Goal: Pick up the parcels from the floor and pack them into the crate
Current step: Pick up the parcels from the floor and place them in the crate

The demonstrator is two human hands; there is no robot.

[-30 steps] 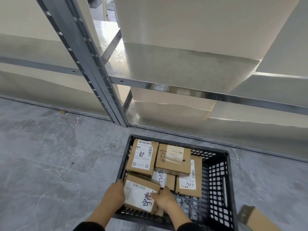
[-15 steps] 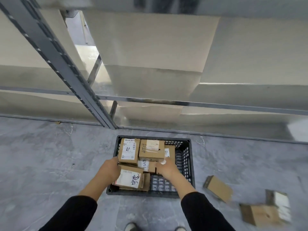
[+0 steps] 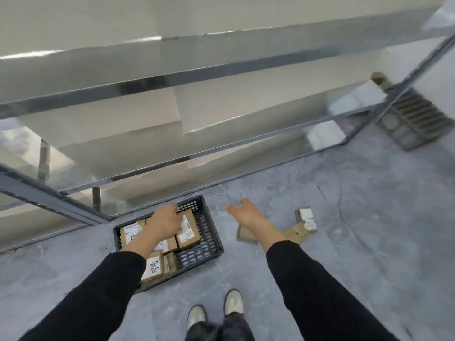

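Since half a second ago: right hand [image 3: 246, 214] has left the crate [image 3: 209, 232] and now hangs open, fingers spread, empty, over the floor [image 3: 344, 217] to the crate's right. Left hand [image 3: 165, 219] still above the crate, fingers curled loosely, holding nothing visible. Count: one black crate on the floor by the shelving [image 3: 172, 99], some six parcels [image 3: 188, 233] inside; three parcels on the floor [image 3: 305, 219] right of it, partly hidden by the right forearm. Two shoes [image 3: 232, 301].

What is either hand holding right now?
Nothing: right hand is open and empty above the floor parcels; left hand hovers over the crate, no visible grasp.
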